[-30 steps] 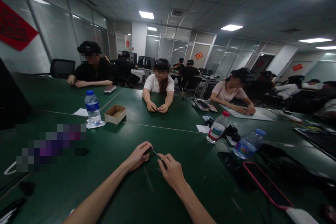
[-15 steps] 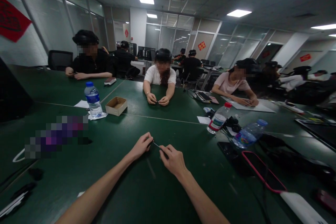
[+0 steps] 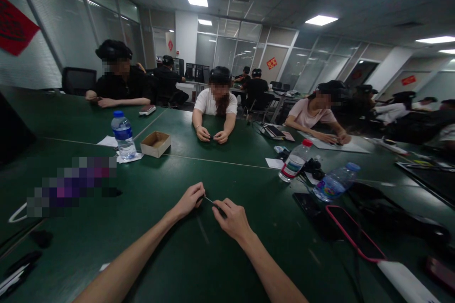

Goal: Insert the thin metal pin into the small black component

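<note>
Above the green table (image 3: 177, 255), my right hand (image 3: 233, 218) is closed around the dark handle of what looks like a small screwdriver (image 3: 209, 200). Its thin metal shaft points left, and its tip meets the fingers of my left hand (image 3: 189, 200). Those fingers are pinched on a small dark piece, mostly hidden by them, so its kind does not show. Both forearms reach in from the near edge of the view.
Left of my hands stand a water bottle (image 3: 123, 136) and an open cardboard box (image 3: 155, 145). To the right are a red-capped bottle (image 3: 293, 163), a blue-capped bottle (image 3: 336, 183), a pink-edged phone (image 3: 355, 232) and cables. Several people sit around, one (image 3: 215, 104) straight across.
The view has shifted slightly. Both hands keep nearly the same pose, with the metal shaft still between them.
</note>
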`<move>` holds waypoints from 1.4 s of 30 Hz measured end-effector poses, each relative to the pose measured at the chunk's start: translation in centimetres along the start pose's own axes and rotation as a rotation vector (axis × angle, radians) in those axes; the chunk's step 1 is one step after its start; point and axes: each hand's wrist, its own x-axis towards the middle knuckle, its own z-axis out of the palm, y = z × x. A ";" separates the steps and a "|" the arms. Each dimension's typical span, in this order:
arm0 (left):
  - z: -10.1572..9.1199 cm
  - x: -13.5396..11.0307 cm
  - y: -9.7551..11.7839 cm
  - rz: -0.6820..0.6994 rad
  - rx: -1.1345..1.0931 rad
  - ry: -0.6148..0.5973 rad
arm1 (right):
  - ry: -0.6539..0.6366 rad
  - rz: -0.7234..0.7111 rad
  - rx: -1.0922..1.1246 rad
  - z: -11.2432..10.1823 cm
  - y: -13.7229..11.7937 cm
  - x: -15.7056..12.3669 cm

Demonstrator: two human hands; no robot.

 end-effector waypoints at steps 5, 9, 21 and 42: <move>0.1 0.0 0.0 -0.008 -0.018 -0.007 | 0.000 -0.008 -0.008 -0.2 -0.1 0.1; 0.2 -0.1 0.1 -0.009 -0.013 -0.012 | -0.010 0.001 -0.014 -0.2 0.0 0.0; 0.3 -0.2 0.1 0.030 0.070 -0.032 | -0.005 0.050 -0.023 -0.1 -0.1 0.0; 0.5 -0.3 1.0 0.053 0.174 -0.001 | 0.006 0.087 -0.072 -0.1 -0.1 -0.1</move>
